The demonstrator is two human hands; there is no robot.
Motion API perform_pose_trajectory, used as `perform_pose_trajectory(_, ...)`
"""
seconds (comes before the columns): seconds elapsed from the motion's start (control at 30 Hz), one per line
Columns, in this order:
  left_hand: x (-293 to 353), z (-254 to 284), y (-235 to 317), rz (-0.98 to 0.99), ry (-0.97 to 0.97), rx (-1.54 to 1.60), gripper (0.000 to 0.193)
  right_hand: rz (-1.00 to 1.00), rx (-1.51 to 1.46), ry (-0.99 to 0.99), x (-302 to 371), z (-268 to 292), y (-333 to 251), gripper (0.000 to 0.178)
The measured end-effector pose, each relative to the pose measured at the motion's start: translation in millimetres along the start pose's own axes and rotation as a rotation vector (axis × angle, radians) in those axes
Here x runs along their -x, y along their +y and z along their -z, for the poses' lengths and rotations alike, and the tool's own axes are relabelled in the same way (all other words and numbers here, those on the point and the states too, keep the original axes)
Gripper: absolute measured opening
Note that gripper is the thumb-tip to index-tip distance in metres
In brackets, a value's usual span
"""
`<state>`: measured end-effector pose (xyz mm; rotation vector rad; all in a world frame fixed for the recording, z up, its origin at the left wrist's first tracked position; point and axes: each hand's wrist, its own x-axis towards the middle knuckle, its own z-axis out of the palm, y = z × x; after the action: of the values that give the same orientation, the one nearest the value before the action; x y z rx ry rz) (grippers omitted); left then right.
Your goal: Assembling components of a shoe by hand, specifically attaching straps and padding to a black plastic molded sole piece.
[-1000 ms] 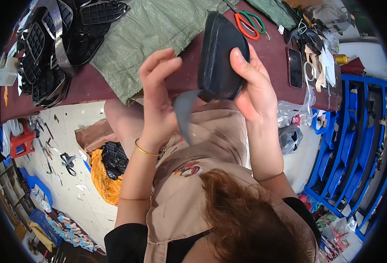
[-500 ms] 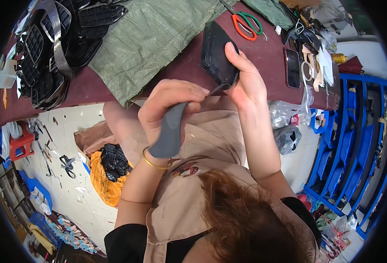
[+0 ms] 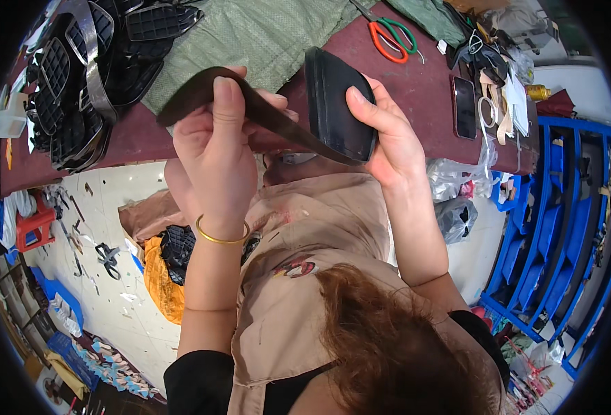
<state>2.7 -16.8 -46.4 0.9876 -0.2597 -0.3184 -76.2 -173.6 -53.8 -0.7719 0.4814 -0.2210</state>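
My right hand [image 3: 394, 131] grips a black shoe sole [image 3: 330, 93] over the table's near edge, thumb on its face and fingers behind. A dark brown strip [image 3: 281, 126] runs from the sole's lower edge to my left hand [image 3: 215, 149], where thumb and fingers pinch it. Beyond the pinch the strip widens into a rounded end that sticks out to the left. Whether the strip is fixed to the sole or only pressed against it I cannot tell. A gold bangle [image 3: 222, 240] circles my left wrist.
Black soles with grid patterns [image 3: 57, 66] are heaped at the table's left. A green woven sheet [image 3: 250, 34] lies at the back, beside scissors [image 3: 392, 38] with red and green handles. A phone [image 3: 464, 107] rests at the right; blue racks [image 3: 547, 228] stand beyond it.
My left hand has moved up and left and turned, drawing the strip out long from the sole. The sole has shifted slightly left and down, its face turned more toward view.
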Motion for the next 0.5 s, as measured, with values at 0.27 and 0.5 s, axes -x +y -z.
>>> perform_pose_trajectory(0.27,-14.5,-4.5,-7.0,-0.306,0.098,-0.313,0.017,-0.082,0.082,-0.055,9.3,-7.3,4.4,0.042)
perform_pose_trajectory(0.5,-18.6,-0.4,-15.2,-0.207,0.071,-0.295,0.012,-0.111,0.085,-0.103,16.7,-12.8,8.9,0.044)
